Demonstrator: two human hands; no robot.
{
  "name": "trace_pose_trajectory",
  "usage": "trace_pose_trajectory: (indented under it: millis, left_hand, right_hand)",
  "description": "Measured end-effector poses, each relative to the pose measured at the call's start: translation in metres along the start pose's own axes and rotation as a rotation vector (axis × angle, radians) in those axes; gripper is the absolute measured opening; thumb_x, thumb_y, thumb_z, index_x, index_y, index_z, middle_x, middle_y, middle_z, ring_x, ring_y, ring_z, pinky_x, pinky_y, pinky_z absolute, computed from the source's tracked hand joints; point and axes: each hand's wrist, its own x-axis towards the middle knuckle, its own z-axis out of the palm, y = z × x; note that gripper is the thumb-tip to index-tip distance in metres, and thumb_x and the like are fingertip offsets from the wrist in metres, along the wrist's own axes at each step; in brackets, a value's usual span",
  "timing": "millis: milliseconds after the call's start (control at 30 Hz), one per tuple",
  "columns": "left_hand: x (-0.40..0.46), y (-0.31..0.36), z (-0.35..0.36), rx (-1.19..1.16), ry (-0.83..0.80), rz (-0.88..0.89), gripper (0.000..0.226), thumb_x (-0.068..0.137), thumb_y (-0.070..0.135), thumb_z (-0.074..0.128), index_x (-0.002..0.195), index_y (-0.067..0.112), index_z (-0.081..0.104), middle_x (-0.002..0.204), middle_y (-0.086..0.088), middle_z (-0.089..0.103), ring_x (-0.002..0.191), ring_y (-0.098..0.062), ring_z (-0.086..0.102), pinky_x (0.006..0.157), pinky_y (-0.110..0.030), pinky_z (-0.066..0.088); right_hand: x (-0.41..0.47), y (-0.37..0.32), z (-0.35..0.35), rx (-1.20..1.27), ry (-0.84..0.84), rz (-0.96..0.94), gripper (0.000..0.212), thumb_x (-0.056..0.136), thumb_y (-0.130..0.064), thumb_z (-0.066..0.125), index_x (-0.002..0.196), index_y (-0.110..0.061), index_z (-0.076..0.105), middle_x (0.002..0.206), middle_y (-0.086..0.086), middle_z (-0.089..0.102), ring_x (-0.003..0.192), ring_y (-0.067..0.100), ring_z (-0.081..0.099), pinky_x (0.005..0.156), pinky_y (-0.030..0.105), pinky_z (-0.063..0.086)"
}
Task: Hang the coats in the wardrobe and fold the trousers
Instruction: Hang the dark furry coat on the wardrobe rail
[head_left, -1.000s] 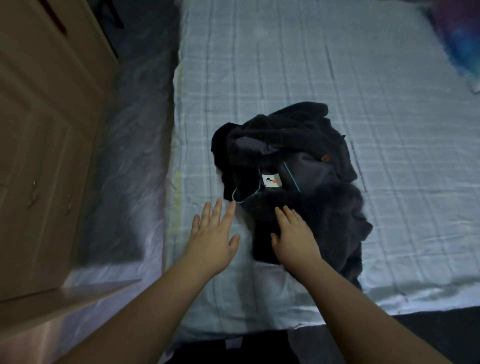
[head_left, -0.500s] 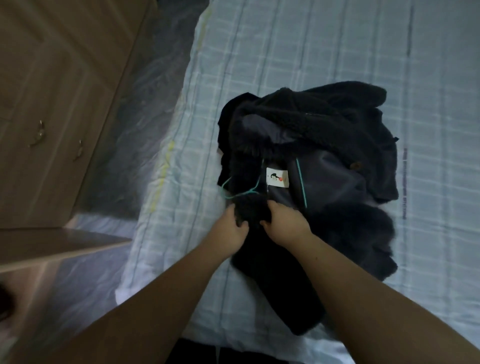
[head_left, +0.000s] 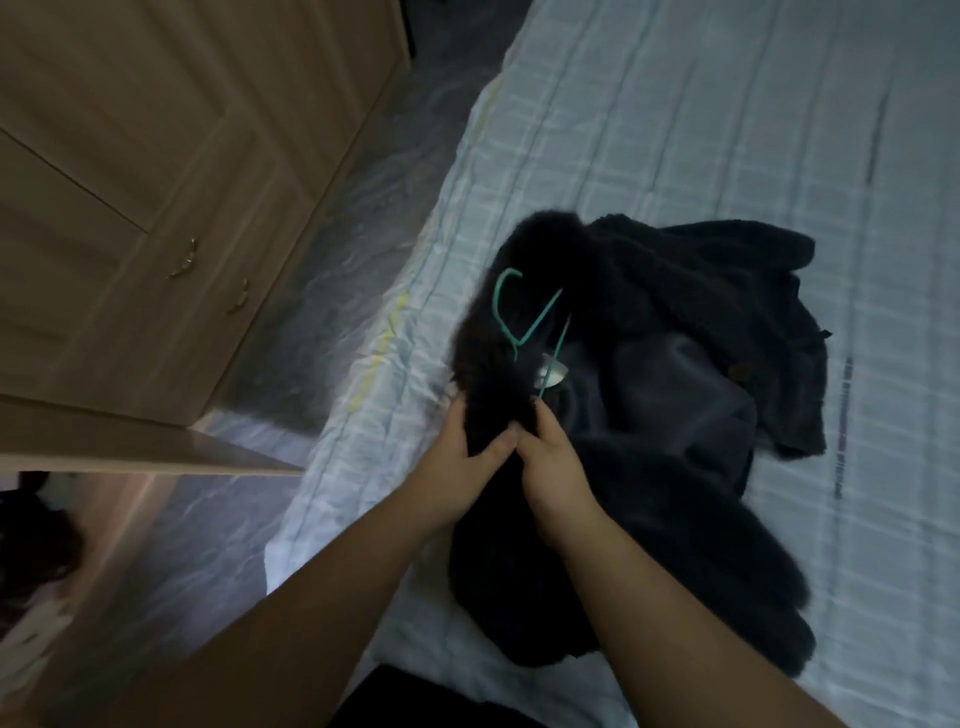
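A dark fleece coat (head_left: 670, 415) lies bunched on the bed, with a thin green wire hanger (head_left: 511, 317) sticking out of its collar area. A white label shows beside the hanger. My left hand (head_left: 462, 467) and my right hand (head_left: 556, 467) both grip a raised fold of the coat near the bed's left edge, thumbs nearly touching. The hanger's hook points up and left above my hands.
The bed (head_left: 727, 130) has a pale checked sheet and fills the right side. A wooden wardrobe (head_left: 130, 182) with small metal handles stands at the left, one door (head_left: 156, 447) swung open. Plastic-covered floor (head_left: 311, 260) runs between them.
My open hands reached the coat, closed on its near fold and lifted it. The hanger rose and now stands up out of the fabric. The view swung left toward the wardrobe.
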Motion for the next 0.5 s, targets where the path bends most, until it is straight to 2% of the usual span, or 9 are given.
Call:
trace_pose_trajectory:
  millis: [67, 100, 133, 200, 267, 333, 400, 467, 500]
  left_hand:
    - [-0.01, 0.001, -0.021, 0.084, -0.093, 0.034, 0.082, 0.087, 0.017, 0.073, 0.152, 0.021, 0.024, 0.139, 0.01, 0.051, 0.127, 0.001, 0.049, 0.108, -0.018, 0.038]
    - [-0.012, -0.002, -0.03, 0.137, -0.123, 0.049, 0.09, 0.085, 0.013, 0.075, 0.154, 0.019, 0.018, 0.14, 0.011, 0.047, 0.13, 0.0, 0.046, 0.11, -0.019, 0.036]
    - [-0.016, -0.002, -0.036, 0.183, -0.118, 0.055, 0.092, 0.084, 0.008, 0.073, 0.155, 0.017, 0.015, 0.141, 0.01, 0.044, 0.133, -0.003, 0.043, 0.112, -0.02, 0.034]
    - [-0.023, 0.001, -0.046, 0.191, -0.017, 0.104, 0.081, 0.083, 0.001, 0.062, 0.153, 0.016, 0.025, 0.142, 0.006, 0.046, 0.136, -0.011, 0.043, 0.113, -0.022, 0.033]
    - [-0.033, 0.013, -0.052, 0.184, 0.106, 0.16, 0.07, 0.084, 0.0, 0.054, 0.149, 0.019, 0.037, 0.14, 0.006, 0.049, 0.135, -0.014, 0.045, 0.107, -0.017, 0.034]
    - [-0.041, 0.027, -0.063, 0.22, 0.246, 0.148, 0.063, 0.086, 0.001, 0.054, 0.145, 0.021, 0.044, 0.137, 0.002, 0.055, 0.13, -0.019, 0.049, 0.099, -0.019, 0.035]
    - [-0.045, 0.043, -0.081, 0.22, 0.372, 0.129, 0.061, 0.081, 0.011, 0.053, 0.142, 0.021, 0.049, 0.133, -0.008, 0.062, 0.123, -0.027, 0.056, 0.096, -0.027, 0.041]
    - [-0.049, 0.07, -0.102, 0.228, 0.447, 0.161, 0.061, 0.074, 0.019, 0.048, 0.134, 0.02, 0.057, 0.124, -0.015, 0.066, 0.118, -0.033, 0.06, 0.096, -0.038, 0.048]
    - [-0.05, 0.086, -0.112, 0.237, 0.463, 0.177, 0.056, 0.075, 0.019, 0.049, 0.13, 0.018, 0.06, 0.121, -0.017, 0.067, 0.116, -0.034, 0.061, 0.094, -0.04, 0.048]
  right_hand:
    - [-0.013, -0.011, 0.017, 0.21, -0.081, 0.048, 0.034, 0.101, -0.017, 0.047, 0.133, -0.014, 0.059, 0.128, 0.01, 0.068, 0.118, 0.022, 0.065, 0.101, 0.034, 0.05]
    - [-0.02, -0.018, 0.027, 0.281, -0.136, 0.053, 0.035, 0.1, -0.023, 0.048, 0.13, -0.012, 0.061, 0.127, 0.012, 0.068, 0.118, 0.022, 0.064, 0.1, 0.032, 0.05]
    - [-0.027, -0.021, 0.034, 0.266, -0.18, 0.025, 0.037, 0.097, -0.027, 0.05, 0.128, -0.01, 0.062, 0.124, 0.01, 0.07, 0.117, 0.02, 0.065, 0.097, 0.029, 0.051]
    - [-0.042, -0.024, 0.047, 0.07, -0.181, -0.055, 0.025, 0.099, -0.021, 0.053, 0.121, -0.017, 0.063, 0.112, -0.004, 0.073, 0.108, 0.007, 0.067, 0.093, 0.021, 0.05]
    - [-0.055, -0.032, 0.058, -0.12, -0.146, -0.085, 0.026, 0.101, -0.015, 0.054, 0.124, -0.028, 0.057, 0.111, -0.015, 0.07, 0.104, -0.003, 0.064, 0.097, 0.017, 0.048]
    - [-0.066, -0.041, 0.063, -0.237, -0.136, -0.121, 0.032, 0.1, -0.017, 0.057, 0.129, -0.029, 0.058, 0.123, -0.008, 0.066, 0.116, 0.005, 0.062, 0.107, 0.025, 0.044]
    - [-0.079, -0.05, 0.064, -0.311, -0.129, -0.164, 0.033, 0.096, -0.026, 0.059, 0.128, -0.026, 0.065, 0.127, -0.003, 0.068, 0.121, 0.012, 0.061, 0.108, 0.032, 0.044]
    - [-0.093, -0.061, 0.056, -0.405, -0.073, -0.218, 0.035, 0.094, -0.032, 0.058, 0.128, -0.025, 0.067, 0.125, -0.007, 0.069, 0.12, 0.009, 0.061, 0.108, 0.034, 0.045]
    - [-0.101, -0.066, 0.05, -0.43, -0.028, -0.237, 0.031, 0.095, -0.032, 0.058, 0.124, -0.027, 0.068, 0.122, -0.009, 0.07, 0.117, 0.007, 0.062, 0.106, 0.034, 0.047]
